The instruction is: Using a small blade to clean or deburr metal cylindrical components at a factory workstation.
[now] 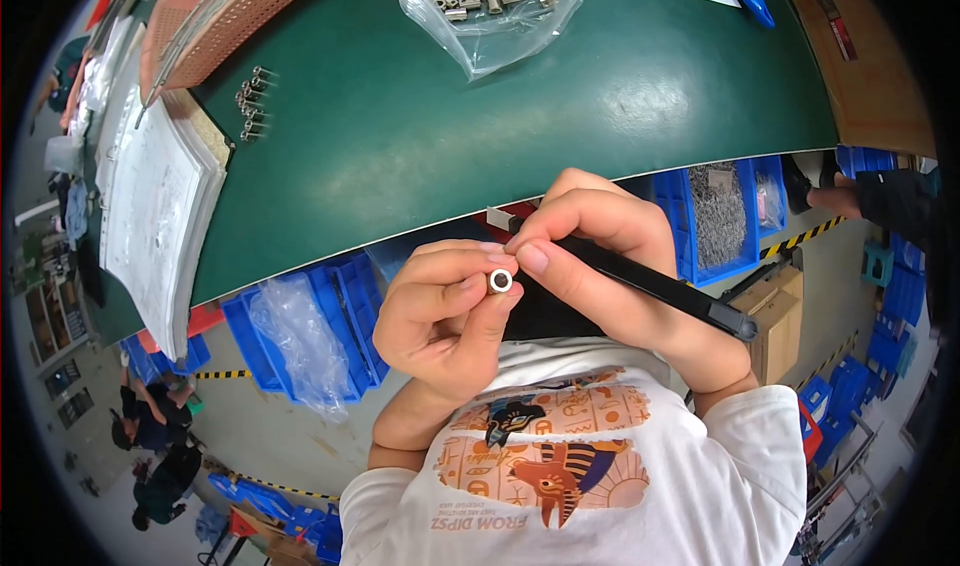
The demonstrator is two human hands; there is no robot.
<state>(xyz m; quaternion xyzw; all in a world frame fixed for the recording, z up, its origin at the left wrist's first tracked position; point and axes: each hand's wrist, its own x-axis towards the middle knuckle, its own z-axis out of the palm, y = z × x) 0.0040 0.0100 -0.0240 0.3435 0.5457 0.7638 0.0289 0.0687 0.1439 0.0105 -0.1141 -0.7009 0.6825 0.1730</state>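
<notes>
My left hand [440, 316] pinches a small metal sleeve [500, 282] between thumb and fingers, its round open end facing up. My right hand [600, 256] is closed around a long black utility knife [655, 284], which runs back across the wrist. Its flat pale blade [497, 220] sticks out beyond the fingers, near the bench edge. The right thumb and index fingertips meet the left fingertips just above the sleeve. Whether the right fingertips also pinch something small cannot be made out. Both hands are in front of the green bench [400, 156].
A clear plastic bag [480, 51] of similar metal sleeves lies at the bench's far side. Several small screws [252, 104] stand at left, near a thick paper binder [165, 206] and a pink perforated basket [215, 26]. Blue bins [300, 326] sit below the bench edge.
</notes>
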